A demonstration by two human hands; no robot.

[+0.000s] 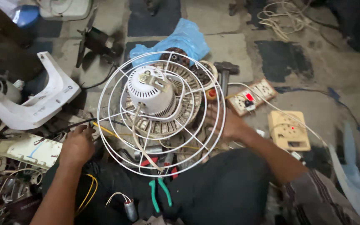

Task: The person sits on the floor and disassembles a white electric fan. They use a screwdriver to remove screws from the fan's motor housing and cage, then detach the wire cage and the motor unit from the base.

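Near centre: green-handled pliers (160, 195) on lap, grey capacitor (130, 209) just left. Left hand (78, 146) near left, fingers curled onto black cable (69, 127); actual grip unclear. Right hand (226, 125) behind wire fan guard (160, 112), fingers around its right rim. White motor housing (151, 92) inside guard. Farther right: switchboard (253, 96).

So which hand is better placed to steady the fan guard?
Right, probably: the right hand is at the fan guard rim, apparently gripping it. The left hand rests just off it, on black wires.
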